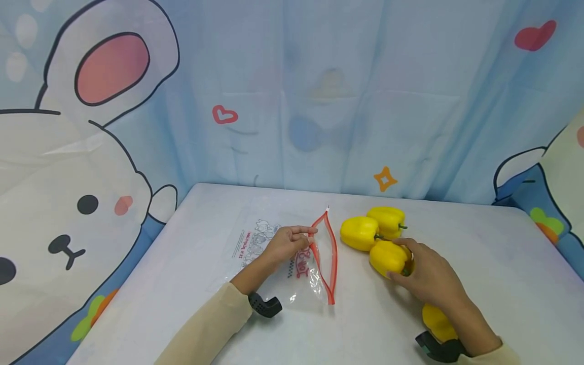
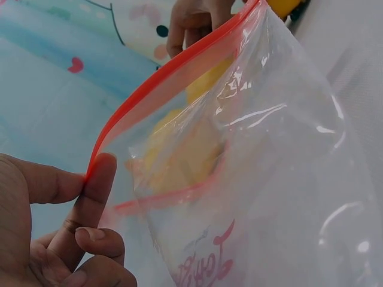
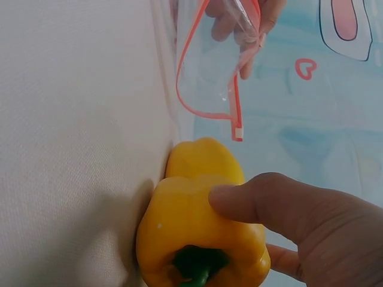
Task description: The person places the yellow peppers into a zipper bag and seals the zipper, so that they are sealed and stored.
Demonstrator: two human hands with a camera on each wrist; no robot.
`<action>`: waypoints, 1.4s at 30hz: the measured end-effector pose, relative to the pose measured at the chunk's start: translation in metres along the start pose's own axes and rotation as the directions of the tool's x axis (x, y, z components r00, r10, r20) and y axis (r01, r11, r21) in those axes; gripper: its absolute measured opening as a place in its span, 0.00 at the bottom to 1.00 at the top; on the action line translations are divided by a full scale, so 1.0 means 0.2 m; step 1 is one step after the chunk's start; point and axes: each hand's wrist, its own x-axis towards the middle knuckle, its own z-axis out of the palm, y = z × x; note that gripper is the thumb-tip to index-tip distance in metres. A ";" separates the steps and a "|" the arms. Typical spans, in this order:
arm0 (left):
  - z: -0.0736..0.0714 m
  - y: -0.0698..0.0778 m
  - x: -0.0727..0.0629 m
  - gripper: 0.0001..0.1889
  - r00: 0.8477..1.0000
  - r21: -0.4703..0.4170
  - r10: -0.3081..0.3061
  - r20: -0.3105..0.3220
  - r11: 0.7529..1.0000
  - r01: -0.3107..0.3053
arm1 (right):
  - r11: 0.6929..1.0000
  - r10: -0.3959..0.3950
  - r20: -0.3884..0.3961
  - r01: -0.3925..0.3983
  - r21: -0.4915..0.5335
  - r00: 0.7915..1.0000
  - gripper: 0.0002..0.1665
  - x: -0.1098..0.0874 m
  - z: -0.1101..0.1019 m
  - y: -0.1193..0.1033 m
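Note:
My left hand [image 1: 286, 244] pinches the red zip edge [image 2: 134, 98] of a clear zip bag [image 1: 301, 284] between thumb and index finger. The bag lies on the table with its mouth spread apart, facing right, and bears printed lettering and drawings. To its right, my right hand [image 1: 429, 271] grips a yellow bell pepper [image 1: 387, 257]; the thumb lies on one side and the fingers reach round the other. In the right wrist view, the gripped pepper [image 3: 197, 221] shows its green stem. Two more yellow peppers [image 1: 359, 233] [image 1: 387, 221] sit just behind it.
Another yellow pepper [image 1: 437, 323] lies partly hidden under my right forearm. All of it stands on a white table [image 1: 502, 263]. Behind the table hangs a light blue curtain [image 1: 319, 101] printed with cartoon animals and hearts.

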 end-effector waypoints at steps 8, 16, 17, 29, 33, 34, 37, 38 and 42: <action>0.00 -0.01 0.01 0.18 1.000 -0.001 0.003 -0.005 1.000 -0.003 | 1.000 -0.018 -0.010 0.018 0.004 1.000 0.51 0.00 0.00 0.00; 0.01 -0.01 0.01 0.19 1.000 -0.012 0.003 -0.003 1.000 -0.003 | 1.000 -0.026 -0.028 0.026 0.009 0.999 0.50 0.00 -0.01 -0.01; 0.01 -0.01 0.01 0.19 1.000 -0.009 0.004 -0.003 1.000 -0.004 | 1.000 -0.024 -0.030 0.024 0.012 0.999 0.50 0.00 -0.01 -0.01; 0.01 -0.01 0.00 0.18 1.000 0.002 -0.011 0.002 1.000 0.011 | 0.996 -0.049 -0.062 0.053 0.078 0.997 0.49 -0.01 -0.01 -0.01; 0.01 -0.01 0.01 0.18 1.000 0.006 -0.022 0.002 1.000 0.022 | 0.992 -0.058 -0.101 0.069 0.108 0.993 0.48 -0.01 -0.01 -0.01; 0.01 -0.01 0.01 0.19 1.000 0.008 -0.025 0.002 1.000 0.025 | 0.991 -0.061 -0.115 0.075 0.115 0.991 0.48 -0.01 -0.01 -0.01; 0.01 -0.01 0.01 0.19 1.000 0.010 -0.030 0.002 0.999 0.030 | 0.986 -0.074 -0.171 0.097 0.132 0.982 0.46 -0.02 -0.02 -0.01; 0.01 -0.01 0.01 0.19 1.000 0.011 -0.031 0.002 0.999 0.031 | 0.985 -0.078 -0.194 0.106 0.135 0.978 0.46 -0.02 -0.02 -0.01; 0.01 -0.01 0.01 0.19 1.000 0.015 -0.031 0.001 0.999 0.031 | 0.982 -0.090 -0.273 0.131 0.134 0.958 0.45 -0.03 -0.01 -0.01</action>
